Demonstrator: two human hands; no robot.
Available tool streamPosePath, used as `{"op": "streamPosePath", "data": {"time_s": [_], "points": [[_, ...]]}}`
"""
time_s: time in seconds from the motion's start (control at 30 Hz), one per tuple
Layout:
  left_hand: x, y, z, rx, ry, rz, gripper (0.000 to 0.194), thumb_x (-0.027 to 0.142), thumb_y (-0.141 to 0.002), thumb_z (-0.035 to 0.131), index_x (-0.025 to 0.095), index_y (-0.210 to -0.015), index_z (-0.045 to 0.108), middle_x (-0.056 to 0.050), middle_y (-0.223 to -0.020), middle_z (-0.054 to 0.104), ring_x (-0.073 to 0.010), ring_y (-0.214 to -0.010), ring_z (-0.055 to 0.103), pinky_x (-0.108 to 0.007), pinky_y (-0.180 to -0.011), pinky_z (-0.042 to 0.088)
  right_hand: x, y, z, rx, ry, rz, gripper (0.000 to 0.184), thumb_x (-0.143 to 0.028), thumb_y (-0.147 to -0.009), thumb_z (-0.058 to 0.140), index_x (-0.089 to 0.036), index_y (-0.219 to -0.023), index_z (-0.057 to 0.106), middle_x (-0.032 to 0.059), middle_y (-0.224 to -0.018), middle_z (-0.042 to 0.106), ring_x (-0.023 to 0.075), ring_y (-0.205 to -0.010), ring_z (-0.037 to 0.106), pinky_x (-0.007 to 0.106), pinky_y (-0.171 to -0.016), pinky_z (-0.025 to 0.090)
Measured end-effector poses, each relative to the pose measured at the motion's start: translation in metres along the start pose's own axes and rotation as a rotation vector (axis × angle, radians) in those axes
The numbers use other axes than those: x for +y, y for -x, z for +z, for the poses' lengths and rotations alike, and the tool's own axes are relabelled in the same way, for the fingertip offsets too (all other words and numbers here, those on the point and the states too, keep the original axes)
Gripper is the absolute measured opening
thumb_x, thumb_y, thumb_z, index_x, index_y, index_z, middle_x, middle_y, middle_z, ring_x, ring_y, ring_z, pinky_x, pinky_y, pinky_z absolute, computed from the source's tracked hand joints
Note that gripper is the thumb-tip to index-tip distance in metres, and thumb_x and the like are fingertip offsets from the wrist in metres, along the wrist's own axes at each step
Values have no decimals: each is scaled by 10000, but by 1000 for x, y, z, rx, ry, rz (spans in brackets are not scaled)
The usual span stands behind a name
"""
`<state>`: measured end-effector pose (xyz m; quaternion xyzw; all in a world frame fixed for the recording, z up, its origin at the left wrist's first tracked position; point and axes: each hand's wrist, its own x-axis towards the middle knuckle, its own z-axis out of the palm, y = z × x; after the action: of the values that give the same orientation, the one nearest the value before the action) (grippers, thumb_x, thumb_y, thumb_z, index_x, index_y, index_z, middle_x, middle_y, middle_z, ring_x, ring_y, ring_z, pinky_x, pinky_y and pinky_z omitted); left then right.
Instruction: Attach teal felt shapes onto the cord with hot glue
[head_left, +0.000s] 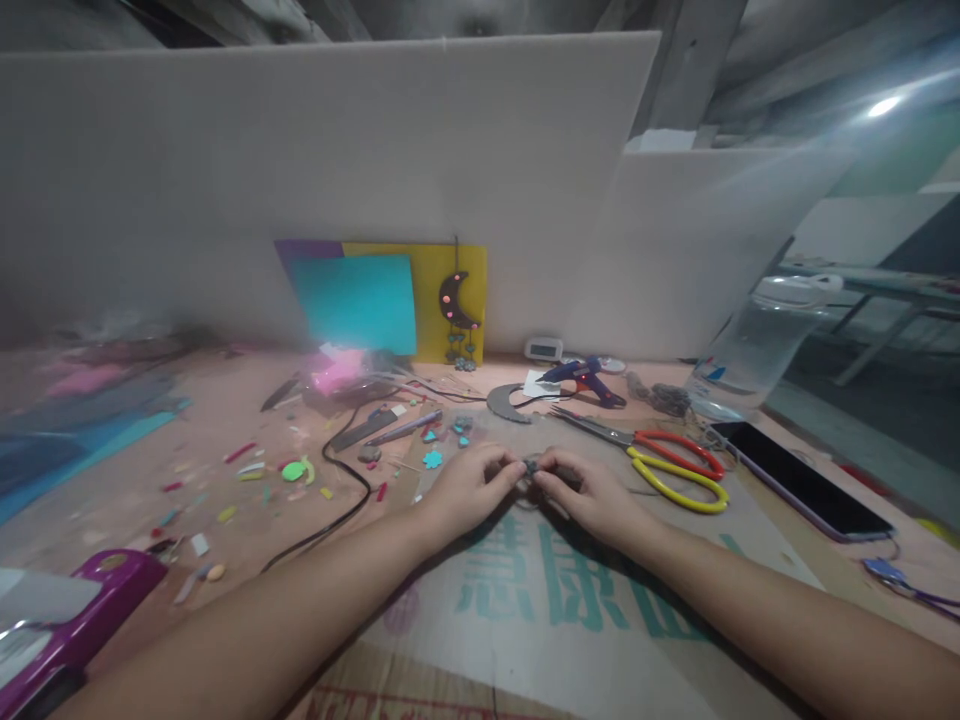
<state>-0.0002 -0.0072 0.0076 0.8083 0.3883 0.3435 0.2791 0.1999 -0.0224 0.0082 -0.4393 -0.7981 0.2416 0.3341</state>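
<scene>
My left hand (474, 490) and my right hand (594, 495) meet over the printed sheet, thumbs and fingertips pinching a small dark grey piece (530, 467) between them. Its exact kind is too small to tell. Under the fingertips a thin grey cord (529, 506) curves on the sheet. Just beyond my hands lies a grey crescent moon shape (508, 403). Small turquoise pieces, one a flower (433, 459), lie left of my left hand. Scissors (675, 466) with red and yellow handles rest beyond my right hand.
A blue glue gun (583, 380) stands at the back beside a small white digital display (544, 349). A moon hanging (452, 300) leans there with coloured sheets (360, 300). Rightward are a phone (802, 480) and clear plastic container (757, 345). Colourful scraps and a black cable (352, 510) lie left.
</scene>
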Motion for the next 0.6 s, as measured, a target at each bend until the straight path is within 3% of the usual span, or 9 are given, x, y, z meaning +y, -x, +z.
{"op": "streamPosePath", "data": {"time_s": [0.13,0.37,0.6], "points": [[-1,0,0,-10,-23,23,294,340,-919,477,182,-740,649,-35,-777,676,-180,-797,612,-266,-748,434,-2,-1,-2,-8,-34,-11,268,-370,-940,485,-182,-830,641,48,-830,681,183,-804,622,285,-746,463],[-3,0,0,-16,-14,48,297,368,-922,492,179,-765,659,-34,-800,681,-176,-810,616,-260,-750,436,-3,-1,-1,6,-40,22,219,-336,-915,508,-181,-811,621,42,-796,687,175,-752,620,277,-706,466],[0,1,1,11,-18,-4,238,345,-890,534,181,-762,648,-31,-792,673,-181,-798,610,-262,-720,434,-7,0,-2,6,-79,45,278,-377,-933,476,-183,-788,613,33,-770,687,172,-742,628,269,-698,472]]}}
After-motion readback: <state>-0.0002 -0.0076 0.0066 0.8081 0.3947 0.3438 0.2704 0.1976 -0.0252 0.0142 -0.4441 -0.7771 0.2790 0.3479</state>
